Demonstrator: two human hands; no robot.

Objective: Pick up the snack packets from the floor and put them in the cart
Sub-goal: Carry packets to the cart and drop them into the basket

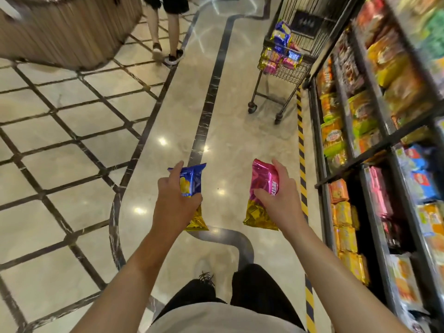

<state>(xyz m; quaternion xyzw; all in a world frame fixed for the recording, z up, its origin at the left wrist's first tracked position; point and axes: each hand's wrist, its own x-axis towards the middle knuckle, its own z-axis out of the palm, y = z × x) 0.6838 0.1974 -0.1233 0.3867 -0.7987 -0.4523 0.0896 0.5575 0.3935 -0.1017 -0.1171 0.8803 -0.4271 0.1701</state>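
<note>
My left hand [174,199] grips a blue snack packet [193,180] with a gold end, held out in front of me above the floor. A pink snack packet [262,183], also gold at its near end, is gripped by my right hand [280,197] at about the same height. The wire shopping cart [283,70] stands farther ahead on the right, beside the shelves. It holds several blue, pink and gold packets [282,50]. I see no loose packets on the floor in this view.
Shelves [374,145] packed with snack packets run along the right, edged by a yellow-black floor stripe [301,152]. Another person's legs [168,32] are ahead at the top centre. A wooden counter [69,27] fills the top left. Glossy tiled floor lies between me and the cart.
</note>
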